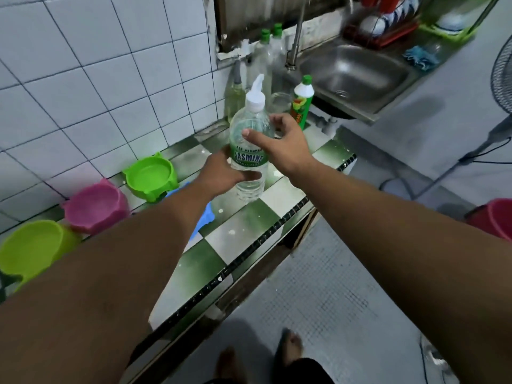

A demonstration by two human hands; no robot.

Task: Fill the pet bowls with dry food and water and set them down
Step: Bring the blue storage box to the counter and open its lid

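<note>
A clear water bottle (249, 139) with a green label and a white cap stands tilted over the tiled counter (221, 239). My left hand (224, 173) grips its lower half. My right hand (279, 142) is beside the bottle's upper part, thumb against it, fingers loosely bent behind it. Three pet bowls line the wall on the counter: a green bowl (151, 176), a pink bowl (95, 205) and a lime bowl (33, 248) at the far left. All three look empty.
Several bottles, among them a green-capped detergent bottle (303, 101), stand near the steel sink (357, 76) and tap (296, 37). A blue cloth (205, 214) lies under my left forearm. A dish rack (385, 29) sits behind the sink. A pink bucket (498, 217) and a fan stand on the floor.
</note>
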